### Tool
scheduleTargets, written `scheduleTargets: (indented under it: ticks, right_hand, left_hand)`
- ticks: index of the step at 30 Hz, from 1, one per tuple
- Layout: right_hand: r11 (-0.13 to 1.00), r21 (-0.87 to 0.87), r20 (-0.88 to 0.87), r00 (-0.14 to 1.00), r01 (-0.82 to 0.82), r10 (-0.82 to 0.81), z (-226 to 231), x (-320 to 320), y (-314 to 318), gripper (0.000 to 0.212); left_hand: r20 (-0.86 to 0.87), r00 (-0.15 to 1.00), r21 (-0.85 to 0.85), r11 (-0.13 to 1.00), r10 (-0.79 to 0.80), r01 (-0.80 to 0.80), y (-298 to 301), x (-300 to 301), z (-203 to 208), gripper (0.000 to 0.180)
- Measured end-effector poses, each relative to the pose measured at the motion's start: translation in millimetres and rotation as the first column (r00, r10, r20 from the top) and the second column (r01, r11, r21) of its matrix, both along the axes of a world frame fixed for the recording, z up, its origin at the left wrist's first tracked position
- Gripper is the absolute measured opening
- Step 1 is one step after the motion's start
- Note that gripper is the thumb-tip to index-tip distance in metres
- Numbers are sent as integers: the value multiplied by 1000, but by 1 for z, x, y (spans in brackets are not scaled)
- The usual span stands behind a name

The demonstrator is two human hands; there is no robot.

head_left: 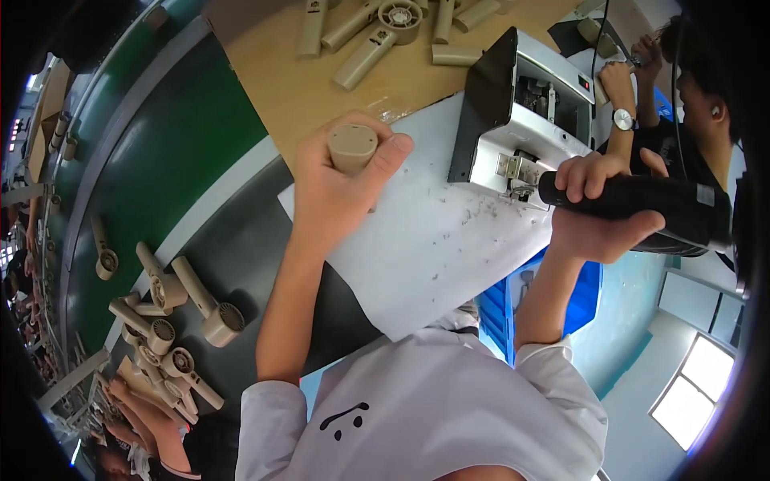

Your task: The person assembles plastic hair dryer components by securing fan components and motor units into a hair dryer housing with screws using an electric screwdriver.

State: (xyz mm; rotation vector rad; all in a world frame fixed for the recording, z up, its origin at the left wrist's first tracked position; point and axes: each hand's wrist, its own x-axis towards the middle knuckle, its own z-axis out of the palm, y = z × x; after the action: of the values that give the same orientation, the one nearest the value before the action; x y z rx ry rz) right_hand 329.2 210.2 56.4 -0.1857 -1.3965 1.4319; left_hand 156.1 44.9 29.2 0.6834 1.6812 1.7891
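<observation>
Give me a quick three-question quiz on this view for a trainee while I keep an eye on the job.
1. Multiple choice: which hand holds the black cylindrical tool? A: left. B: right. C: both.
2. True or false: the left hand grips a beige piece.
3. Fill in the blank: near the silver-and-black machine, small bits lie scattered on a white ____.

Key:
1. B, the right hand.
2. True.
3. Sheet.
</observation>
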Motion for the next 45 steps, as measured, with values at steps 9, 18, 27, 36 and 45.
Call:
scheduleTargets:
  ticks: [9, 18, 27, 36, 45]
  right_hand:
    - [1000, 9, 148, 989, 0, -1, -20, -10, 2, 72]
    - [919, 128, 193, 900, 373, -392, -18, -22, -10, 33]
    - [966, -220, -132, 985, -137, 110, 3, 13, -24, 35]
    - [938, -154, -300, 919, -310, 255, 54, -3, -82, 17]
    - [953, -103, -218, 941, -286, 259, 46, -8, -92, 19]
  left_hand:
    - [-205, 967, 15, 989, 148, -148, -11, 31, 1, 32]
    - [-537, 843, 36, 999, 16, 4, -5, 64, -15, 35]
    - [-665, 747, 12, 1000, 4, 6, -3, 71, -17, 27]
    - [-641, 767, 52, 998, 14, 25, -6, 77, -18, 30]
    - [-634, 773, 58, 997, -2, 50, -13, 78, -19, 29]
